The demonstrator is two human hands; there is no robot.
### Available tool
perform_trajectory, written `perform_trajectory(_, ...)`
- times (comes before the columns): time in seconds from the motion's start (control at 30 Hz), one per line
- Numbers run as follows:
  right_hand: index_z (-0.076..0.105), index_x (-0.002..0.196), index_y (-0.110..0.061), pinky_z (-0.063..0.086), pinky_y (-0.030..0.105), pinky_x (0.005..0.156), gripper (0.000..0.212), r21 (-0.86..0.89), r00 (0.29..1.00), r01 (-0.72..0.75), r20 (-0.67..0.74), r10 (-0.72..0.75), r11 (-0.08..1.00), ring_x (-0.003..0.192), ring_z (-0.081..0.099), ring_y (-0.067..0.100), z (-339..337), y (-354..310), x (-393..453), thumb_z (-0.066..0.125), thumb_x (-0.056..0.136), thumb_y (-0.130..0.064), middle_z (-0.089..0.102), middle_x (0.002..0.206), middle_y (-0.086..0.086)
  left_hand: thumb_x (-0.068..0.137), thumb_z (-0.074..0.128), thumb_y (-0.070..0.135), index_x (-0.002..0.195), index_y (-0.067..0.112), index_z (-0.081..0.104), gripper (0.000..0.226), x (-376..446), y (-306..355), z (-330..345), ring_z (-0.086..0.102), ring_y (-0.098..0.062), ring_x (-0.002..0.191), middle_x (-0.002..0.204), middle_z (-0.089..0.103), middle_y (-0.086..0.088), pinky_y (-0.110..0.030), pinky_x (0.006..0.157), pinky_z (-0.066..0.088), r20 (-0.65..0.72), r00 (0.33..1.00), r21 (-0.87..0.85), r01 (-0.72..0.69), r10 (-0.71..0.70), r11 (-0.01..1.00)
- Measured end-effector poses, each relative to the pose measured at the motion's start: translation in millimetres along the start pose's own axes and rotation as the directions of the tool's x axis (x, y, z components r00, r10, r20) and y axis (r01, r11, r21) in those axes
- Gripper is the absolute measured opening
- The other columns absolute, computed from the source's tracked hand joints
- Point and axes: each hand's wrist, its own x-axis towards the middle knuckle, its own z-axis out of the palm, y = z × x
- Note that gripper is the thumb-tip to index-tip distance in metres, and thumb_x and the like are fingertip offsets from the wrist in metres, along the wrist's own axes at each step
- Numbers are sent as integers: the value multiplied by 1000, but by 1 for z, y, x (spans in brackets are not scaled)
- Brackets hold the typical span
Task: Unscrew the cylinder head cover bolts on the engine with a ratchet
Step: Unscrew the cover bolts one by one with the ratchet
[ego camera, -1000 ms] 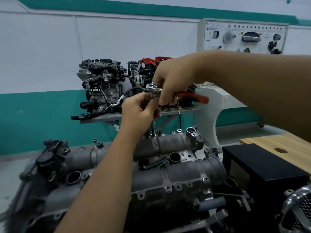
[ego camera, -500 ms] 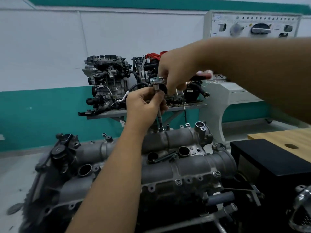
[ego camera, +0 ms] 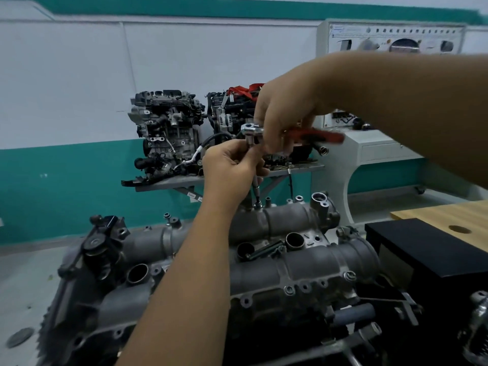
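Right hand grips the ratchet; left hand pinches its extension just below, seemingly seated on a bolt.

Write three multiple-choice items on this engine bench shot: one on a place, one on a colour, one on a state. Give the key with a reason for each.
1. Where does the extension bar under the ratchet meet the engine?
A. at the far edge of the cylinder head cover
B. at the near edge of the cover
C. in a round bore in the middle

2. What colour is the ratchet's handle?
A. blue
B. red
C. yellow

3. What is the left hand doing?
A. lying flat on the cover
B. hanging idle
C. gripping the extension bar just under the ratchet head

Key: 1 A, the bar's tip sits on a bolt along the far rim. 2 B, the handle sticking out past the right hand is red. 3 C, its fingers curl round the bar.
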Motion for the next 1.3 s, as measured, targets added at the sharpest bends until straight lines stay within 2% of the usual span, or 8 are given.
perform_trajectory(0.13, 61, 68, -13, 40, 29, 56, 18, -364, 942, 11, -308, -131, 932, 64, 58, 22, 10, -6, 6, 74, 80, -11, 62, 65, 2, 95, 72, 12, 82, 10, 75, 13, 0, 0, 1, 74, -26, 61, 69, 73, -5, -44, 57, 61, 9, 999, 45, -48, 47, 998)
perform_trajectory(0.3, 77, 78, -15, 58, 42, 76, 18, -7, 995, -92, 30, 92, 996, 73, 77, 20, 3, -13, -4, 86, 78, -31, 79, 78, 2, 92, 77, 19, 85, 11, 78, 11, 4, -2, -5, 74, -25, 67, 73, 75, -3, -48, 63, 61, -13, 996, 91, -86, 87, 992)
perform_trajectory(0.47, 63, 70, -14, 42, 30, 56, 22, -431, 930, -83, -357, -86, 898, 65, 56, 20, 15, -14, 3, 79, 81, -23, 62, 67, 4, 92, 74, 11, 87, 15, 79, 8, 2, 1, -2, 74, -28, 71, 75, 76, -2, -55, 71, 61, 45, 997, 47, -70, 68, 996)
perform_trajectory(0.63, 77, 80, -18, 54, 48, 85, 16, -117, 993, -115, -39, 112, 986, 87, 75, 21, 7, -21, -5, 84, 80, -32, 79, 78, -3, 91, 77, 12, 84, 11, 79, 8, 3, 0, -4, 72, -30, 65, 72, 76, -5, -48, 62, 61, -3, 995, 38, -104, 104, 994)
perform_trajectory(0.8, 66, 68, -13, 40, 31, 55, 26, -434, 941, -125, -336, -31, 892, 63, 56, 18, 13, -18, 2, 83, 82, -26, 63, 66, 3, 94, 72, 10, 88, 10, 78, 9, 3, -2, -2, 72, -25, 66, 72, 75, -5, -43, 67, 62, 42, 996, 22, -79, 78, 997)
perform_trajectory(0.97, 77, 66, -13, 57, 39, 73, 21, -70, 993, -103, -68, 99, 992, 73, 76, 20, 5, -21, -6, 84, 79, -28, 78, 75, 3, 92, 77, 16, 80, 8, 78, 15, 5, -5, -4, 71, -29, 61, 69, 74, -9, -45, 60, 60, -44, 996, 5, -76, 77, 997)
perform_trajectory(1.1, 71, 84, -8, 41, 31, 58, 23, -371, 933, -104, -358, -39, 923, 76, 63, 24, 11, -17, 2, 84, 82, -27, 66, 76, 5, 93, 71, 7, 84, 15, 78, 15, 3, -2, -2, 71, -25, 62, 70, 74, -5, -40, 62, 61, 37, 996, -25, -75, 76, 997)
perform_trajectory(1.3, 75, 67, -15, 53, 36, 69, 21, -49, 988, -45, -147, 37, 998, 75, 73, 19, 11, -13, -4, 85, 78, -29, 75, 72, -1, 91, 77, 21, 75, 24, 78, 16, 4, -3, -5, 72, -34, 62, 67, 74, -6, -56, 61, 61, -36, 997, 21, -74, 75, 997)
